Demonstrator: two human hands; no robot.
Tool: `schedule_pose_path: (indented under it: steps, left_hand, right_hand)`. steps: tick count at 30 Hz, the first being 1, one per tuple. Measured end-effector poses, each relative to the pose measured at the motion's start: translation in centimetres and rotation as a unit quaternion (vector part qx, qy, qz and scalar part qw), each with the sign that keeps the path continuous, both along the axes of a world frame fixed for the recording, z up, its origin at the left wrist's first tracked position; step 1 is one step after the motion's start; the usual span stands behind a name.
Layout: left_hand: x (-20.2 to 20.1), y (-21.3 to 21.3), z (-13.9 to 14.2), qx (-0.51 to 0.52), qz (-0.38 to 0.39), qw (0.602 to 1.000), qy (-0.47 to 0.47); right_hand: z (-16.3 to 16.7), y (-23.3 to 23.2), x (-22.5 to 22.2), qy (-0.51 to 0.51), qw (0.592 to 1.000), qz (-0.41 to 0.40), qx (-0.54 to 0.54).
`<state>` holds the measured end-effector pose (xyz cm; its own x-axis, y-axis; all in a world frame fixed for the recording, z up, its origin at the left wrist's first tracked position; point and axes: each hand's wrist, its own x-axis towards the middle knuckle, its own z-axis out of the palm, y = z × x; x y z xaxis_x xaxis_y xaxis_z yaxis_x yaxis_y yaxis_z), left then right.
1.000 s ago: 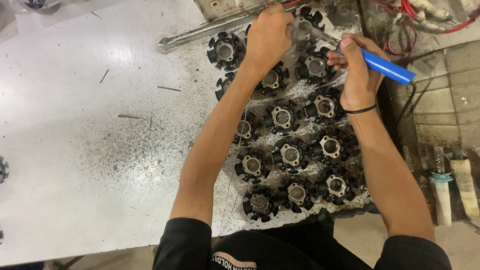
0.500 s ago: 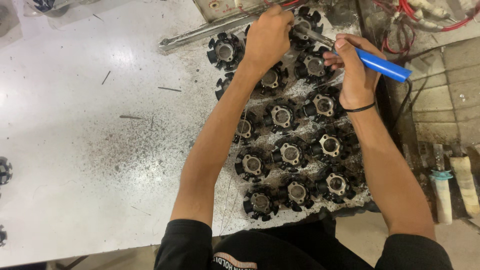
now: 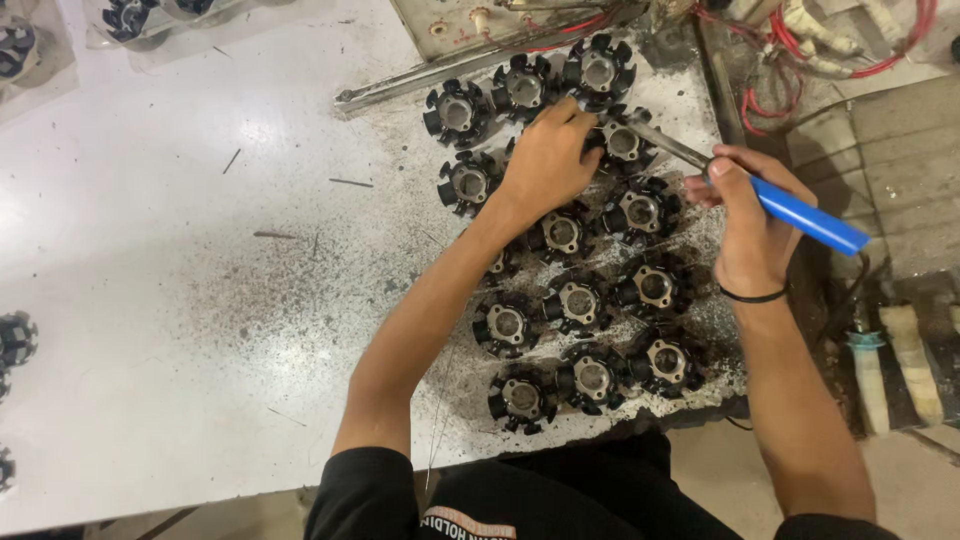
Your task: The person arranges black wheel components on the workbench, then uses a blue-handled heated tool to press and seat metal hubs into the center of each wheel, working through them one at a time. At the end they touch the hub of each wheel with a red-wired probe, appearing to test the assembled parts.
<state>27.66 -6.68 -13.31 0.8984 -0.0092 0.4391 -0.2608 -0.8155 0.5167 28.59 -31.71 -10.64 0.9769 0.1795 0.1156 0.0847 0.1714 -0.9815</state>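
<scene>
Several black star-shaped stator cores with metal centres (image 3: pixel 581 302) lie in rows on the right part of a white worktable (image 3: pixel 180 300). My left hand (image 3: pixel 548 160) rests fingers-down on one core near the top of the group, gripping it. My right hand (image 3: pixel 748 210) holds a blue-handled tool (image 3: pixel 806 216) like a pen; its metal shaft (image 3: pixel 668 145) points left, with the tip at the core (image 3: pixel 622 143) beside my left fingers. A black band circles my right wrist.
A long metal bar (image 3: pixel 440 72) lies along the table's far edge. Red and white wires (image 3: pixel 850 40) sit at the top right. More black cores are at the left edge (image 3: pixel 14 340) and top left (image 3: pixel 130 15). Dark grit covers the table around the parts.
The view has shifted so the parts sit lower in frame. Both hands stay on the same upper cores, with the tool tip still against the core beside my left fingers.
</scene>
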Motion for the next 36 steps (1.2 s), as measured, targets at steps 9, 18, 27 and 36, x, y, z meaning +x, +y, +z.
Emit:
schedule_pose_path:
  steps: [9, 18, 27, 36]
  left_hand:
    - [-0.8, -0.6, -0.4, -0.016, 0.034, 0.999, -0.027]
    - [-1.4, -1.3, -0.1, -0.062, 0.08, 0.995, -0.026]
    - [0.0, -0.4, -0.6, -0.047, 0.058, 0.997, 0.014]
    - [0.2, -0.9, -0.3, -0.052, 0.053, 0.997, 0.03]
  right_hand:
    - [-1.6, 0.5, -0.6, 0.05, 0.998, -0.006, 0.042]
    - [-3.5, 0.7, -0.5, 0.081, 0.995, -0.002, 0.054]
    - [-3.2, 0.9, 0.1, 0.107, 0.994, -0.003, 0.021]
    - [-3.1, 0.6, 0.7, 0.122, 0.991, 0.003, 0.05]
